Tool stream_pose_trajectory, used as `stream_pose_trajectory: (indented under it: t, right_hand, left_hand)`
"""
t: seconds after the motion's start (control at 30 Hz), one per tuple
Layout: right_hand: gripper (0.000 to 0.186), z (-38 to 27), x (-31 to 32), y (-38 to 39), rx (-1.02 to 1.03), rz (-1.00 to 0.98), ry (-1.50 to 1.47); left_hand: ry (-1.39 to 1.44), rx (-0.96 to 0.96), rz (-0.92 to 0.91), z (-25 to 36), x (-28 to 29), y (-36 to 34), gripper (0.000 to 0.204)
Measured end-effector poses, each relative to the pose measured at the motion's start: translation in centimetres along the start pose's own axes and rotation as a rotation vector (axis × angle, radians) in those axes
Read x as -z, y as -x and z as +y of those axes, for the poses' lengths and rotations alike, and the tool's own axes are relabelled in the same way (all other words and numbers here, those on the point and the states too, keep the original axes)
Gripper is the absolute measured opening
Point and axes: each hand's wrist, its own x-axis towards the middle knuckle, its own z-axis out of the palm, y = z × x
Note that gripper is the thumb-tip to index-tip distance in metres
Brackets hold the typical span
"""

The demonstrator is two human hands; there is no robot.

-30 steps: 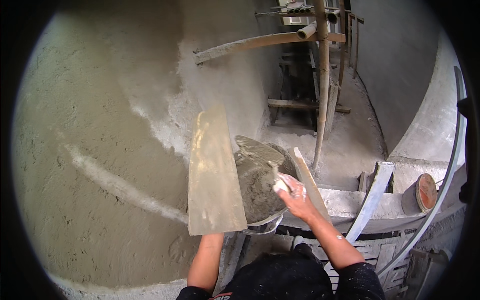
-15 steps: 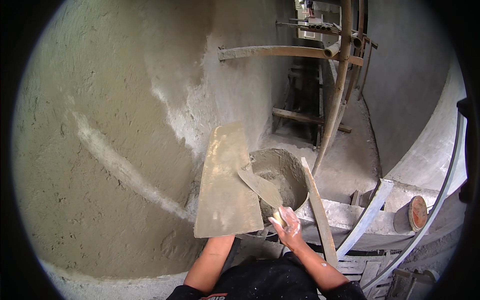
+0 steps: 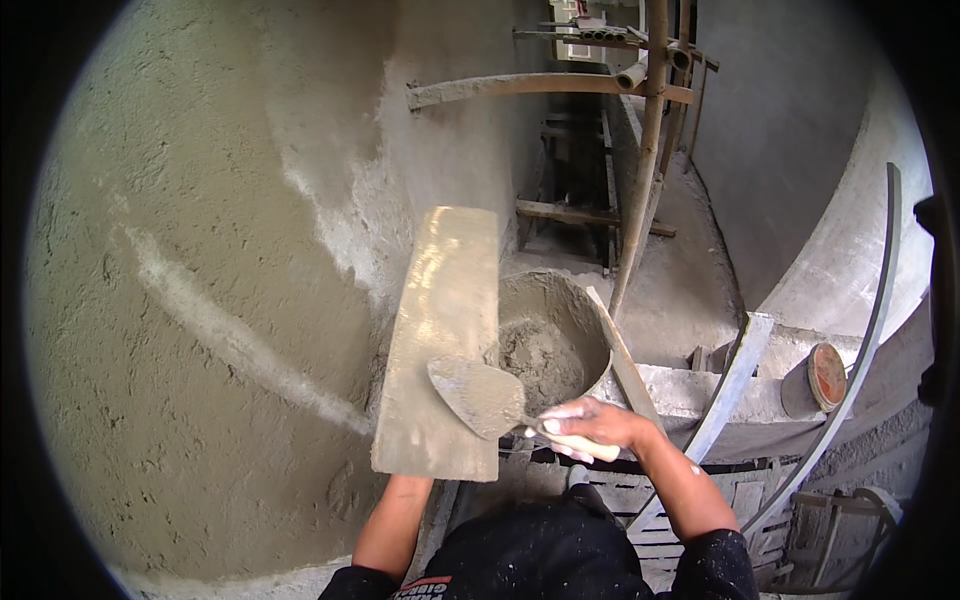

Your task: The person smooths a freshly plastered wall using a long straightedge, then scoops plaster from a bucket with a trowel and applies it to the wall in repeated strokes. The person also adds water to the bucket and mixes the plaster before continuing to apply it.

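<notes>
A long, flat plastering board (image 3: pixel 440 300), wet with grey mortar, is held up in front of me, its wide end nearest me. My left forearm (image 3: pixel 390 525) runs up behind its lower edge; the fingers of my left hand are hidden there, and the board rests on that hand. My right hand (image 3: pixel 588 425) is closed round the pale handle of a pointed trowel (image 3: pixel 475 395). Its mortar-smeared blade lies over the lower right of the board. Just beyond the trowel stands a round bucket (image 3: pixel 598 335) partly filled with wet mortar (image 3: pixel 545 355).
A freshly plastered wall (image 3: pixel 230 480) rises close on the left. Bamboo scaffolding, with an upright pole (image 3: pixel 643 180) and a cross beam (image 3: pixel 540 85), stands ahead. Right of the bucket are leaning planks (image 3: pixel 730 385), a small bucket (image 3: pixel 815 380) on a ledge and a long curved strip (image 3: pixel 860 380).
The trowel has moved left and nearer me, from the board's right edge beside the bucket onto its lower face. My right hand has turned sideways. The whole view has shifted slightly.
</notes>
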Motion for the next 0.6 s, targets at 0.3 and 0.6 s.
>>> stream_pose_trajectory:
  t: [0.3, 0.6]
  right_hand:
    - [0.035, 3.0, 2.3, 0.6, -0.251, 0.211, 0.19]
    - [0.051, 4.9, -6.2, 3.5, 0.471, 0.75, 1.019]
  left_hand:
    - [0.02, -0.028, 0.004, 2.2, 1.1, -0.1, 0.047]
    - [0.002, -0.014, 0.013, 2.2, 1.1, -0.4, 0.046]
